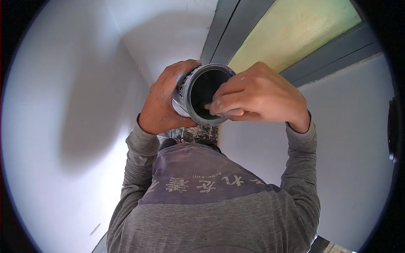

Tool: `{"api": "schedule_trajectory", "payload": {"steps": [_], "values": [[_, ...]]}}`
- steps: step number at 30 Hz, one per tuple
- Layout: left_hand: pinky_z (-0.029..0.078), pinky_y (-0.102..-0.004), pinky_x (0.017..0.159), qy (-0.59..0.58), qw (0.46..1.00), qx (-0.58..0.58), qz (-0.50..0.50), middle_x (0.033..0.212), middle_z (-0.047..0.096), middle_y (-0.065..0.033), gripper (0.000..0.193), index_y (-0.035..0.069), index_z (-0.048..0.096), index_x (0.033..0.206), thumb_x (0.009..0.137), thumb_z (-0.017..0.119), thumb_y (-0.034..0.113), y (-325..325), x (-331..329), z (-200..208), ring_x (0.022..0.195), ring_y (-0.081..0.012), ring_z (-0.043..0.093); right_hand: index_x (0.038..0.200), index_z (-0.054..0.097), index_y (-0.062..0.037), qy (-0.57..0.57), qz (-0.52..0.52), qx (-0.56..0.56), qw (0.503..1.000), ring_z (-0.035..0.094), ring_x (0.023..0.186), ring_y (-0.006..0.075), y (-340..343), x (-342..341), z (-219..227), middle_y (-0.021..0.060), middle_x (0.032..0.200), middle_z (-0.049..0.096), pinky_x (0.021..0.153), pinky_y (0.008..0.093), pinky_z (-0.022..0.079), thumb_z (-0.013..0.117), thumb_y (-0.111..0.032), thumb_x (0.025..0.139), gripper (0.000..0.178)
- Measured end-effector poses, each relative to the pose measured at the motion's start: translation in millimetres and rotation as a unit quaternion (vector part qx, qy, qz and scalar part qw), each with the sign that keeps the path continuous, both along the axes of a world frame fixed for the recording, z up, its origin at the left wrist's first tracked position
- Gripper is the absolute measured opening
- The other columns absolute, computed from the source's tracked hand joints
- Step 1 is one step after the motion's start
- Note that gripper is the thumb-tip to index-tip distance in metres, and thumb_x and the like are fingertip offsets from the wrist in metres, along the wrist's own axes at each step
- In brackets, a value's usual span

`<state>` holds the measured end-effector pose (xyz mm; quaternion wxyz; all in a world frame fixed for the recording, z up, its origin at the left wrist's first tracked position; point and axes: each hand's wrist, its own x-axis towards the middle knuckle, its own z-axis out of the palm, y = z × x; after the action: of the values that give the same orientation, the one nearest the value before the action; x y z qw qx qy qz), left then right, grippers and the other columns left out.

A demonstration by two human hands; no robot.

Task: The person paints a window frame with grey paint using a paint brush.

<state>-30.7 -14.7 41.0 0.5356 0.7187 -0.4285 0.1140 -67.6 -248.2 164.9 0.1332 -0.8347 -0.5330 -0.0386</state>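
A metal paint can (182,93) is held up in front of my chest, its round mouth tipped toward me. My left hand (161,101) wraps around the can's side, with grey paint specks on the skin. The inside of the can looks dark grey, and its contents are hard to make out. At the mouth, my right hand (263,96) is closed in a pinch, fingertips inside the rim. A small pale tip of a slim tool (207,106) shows at those fingers; the rest is hidden, so its kind is unclear.
Beyond the can stands a grey frame (240,27) around a yellow-green panel (297,31). White walls (88,84) rise close on the left and right (341,122). Far below, the stained floor (206,133) shows beside my feet.
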Motion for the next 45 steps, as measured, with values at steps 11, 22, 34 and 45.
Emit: {"api": "schedule_trajectory", "payload": {"steps": [11, 22, 34, 45], "values": [[0.046, -0.0464, 0.108, 0.026, 0.999, -0.027, 0.02, 0.136, 0.06, -0.0148, 0.107, 0.007, 0.053, 0.139, 0.042, 0.095, 0.023, -6.1, 5.2, -1.5, 0.127, -0.0365, 0.057, 0.089, 0.073, -0.0012, 0.176, -0.176, 0.371, 0.894, 0.067, 0.083, 0.0151, -52.4, 12.2, 3.1, 0.0085, 0.096, 0.073, 0.074, 0.0293, 0.054, 0.077, 0.001, 0.083, 0.007], [0.052, -0.0423, 0.1, 0.066, 0.995, 0.003, 0.074, 0.128, 0.065, -0.0173, 0.101, 0.0, 0.053, 0.136, 0.052, 0.101, 0.028, -0.5, -3.1, 8.0, 0.117, -0.0315, 0.066, 0.105, 0.073, -0.0087, 0.004, 0.004, 0.136, 0.991, 0.072, 0.087, 0.0288, -30.8, -38.2, 14.5, 0.0094, 0.097, 0.073, 0.073, 0.038, 0.057, 0.073, -0.017, 0.09, 0.017], [0.055, -0.0395, 0.096, 0.041, 0.995, -0.063, 0.066, 0.121, 0.068, -0.0167, 0.101, -0.004, 0.05, 0.134, 0.052, 0.102, 0.027, 24.0, -26.6, -5.2, 0.112, -0.0271, 0.068, 0.1, 0.073, -0.0008, 0.145, -0.216, 0.361, 0.896, 0.07, 0.088, 0.011, 0.8, -83.2, -11.4, 0.0063, 0.094, 0.075, 0.077, 0.0272, 0.055, 0.076, -0.009, 0.088, 0.014], [0.054, -0.0412, 0.099, 0.03, 0.995, -0.054, 0.079, 0.124, 0.066, -0.0184, 0.101, -0.005, 0.05, 0.134, 0.054, 0.101, 0.029, 26.8, -25.2, -4.0, 0.114, -0.0288, 0.067, 0.099, 0.07, 0.0013, 0.13, -0.347, 0.473, 0.8, 0.07, 0.077, 0.0094, -5.0, -83.7, -20.7, 0.0052, 0.086, 0.072, 0.068, 0.0242, 0.056, 0.074, -0.004, 0.088, 0.013]]}}
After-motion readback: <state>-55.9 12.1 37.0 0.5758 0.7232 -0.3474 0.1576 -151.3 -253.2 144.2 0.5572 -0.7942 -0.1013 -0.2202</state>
